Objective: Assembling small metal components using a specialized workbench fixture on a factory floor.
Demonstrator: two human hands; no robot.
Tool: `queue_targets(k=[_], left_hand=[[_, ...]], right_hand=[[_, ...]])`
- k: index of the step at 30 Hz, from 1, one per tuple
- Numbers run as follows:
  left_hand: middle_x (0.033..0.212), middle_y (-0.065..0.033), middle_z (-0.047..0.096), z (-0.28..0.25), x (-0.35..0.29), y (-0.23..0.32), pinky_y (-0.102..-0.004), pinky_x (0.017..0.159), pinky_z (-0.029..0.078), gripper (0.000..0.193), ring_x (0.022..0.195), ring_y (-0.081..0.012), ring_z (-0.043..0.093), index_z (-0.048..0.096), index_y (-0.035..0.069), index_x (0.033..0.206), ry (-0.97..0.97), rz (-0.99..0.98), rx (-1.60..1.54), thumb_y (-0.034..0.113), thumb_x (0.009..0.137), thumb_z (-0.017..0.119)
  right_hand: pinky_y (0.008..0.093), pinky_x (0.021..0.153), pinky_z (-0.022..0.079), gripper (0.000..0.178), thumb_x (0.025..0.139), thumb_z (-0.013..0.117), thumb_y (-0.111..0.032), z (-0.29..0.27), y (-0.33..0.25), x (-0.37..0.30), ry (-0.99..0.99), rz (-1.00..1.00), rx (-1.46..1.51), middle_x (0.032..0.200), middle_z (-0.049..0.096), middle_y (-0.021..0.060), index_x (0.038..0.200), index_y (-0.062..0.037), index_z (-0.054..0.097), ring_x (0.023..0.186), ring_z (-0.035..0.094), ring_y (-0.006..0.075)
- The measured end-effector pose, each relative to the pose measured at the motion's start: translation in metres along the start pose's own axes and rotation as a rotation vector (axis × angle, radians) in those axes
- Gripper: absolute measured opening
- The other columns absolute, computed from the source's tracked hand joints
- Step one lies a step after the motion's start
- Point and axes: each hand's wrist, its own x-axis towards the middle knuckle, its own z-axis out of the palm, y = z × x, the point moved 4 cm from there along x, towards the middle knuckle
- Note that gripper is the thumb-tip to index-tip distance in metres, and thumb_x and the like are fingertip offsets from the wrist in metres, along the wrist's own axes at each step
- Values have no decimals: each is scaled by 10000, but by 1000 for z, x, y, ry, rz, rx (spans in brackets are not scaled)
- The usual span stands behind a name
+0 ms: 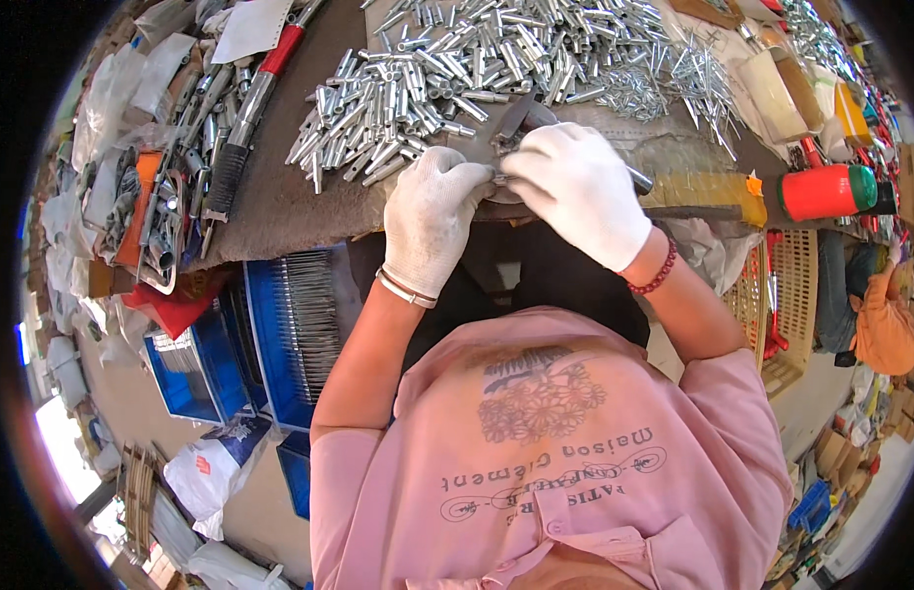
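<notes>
In white knit gloves, my hands meet at the near edge of the worktable. My left hand (429,216) is closed, its thumb and finger pinching a small metal piece (498,180) that is mostly hidden. Bent over the same spot, my right hand (582,189) has its fingertips together at that piece; they are slightly blurred, and what they grip is hidden. Just beyond my right fingers lies a dark metal tool like a hammer head (525,115). A dark rod end (639,181) shows beside my right wrist. Past both hands spreads a heap of short silvery metal tubes (477,69).
Small pins (629,93) lie right of the tubes. A red cylinder with a green end (826,192) lies at the table's right. Left are a red-and-black long-handled tool (250,118) and blue crates (275,334) of metal rods. A yellow basket (792,295) and another person (885,324) are right.
</notes>
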Motion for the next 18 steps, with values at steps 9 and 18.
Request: queue_targets(k=[9,18], left_hand=[[883,-73,642,1,1,-1,-413,690,539,136,823,-300,669,764,117,933,-28,-47,-7,102,813,827],[885,-75,641,5,1,-7,-403,707,539,199,836,-298,669,766,108,959,-49,-23,-3,69,776,837]], right_hand=[[417,852,558,403,873,739,-88,-26,33,-25,-65,320,-75,1052,680,126,1273,-111,691,972,678,327],[386,691,563,486,913,694,-35,-47,-12,-45,-111,168,-13,955,654,87,1364,-217,693,794,691,296]])
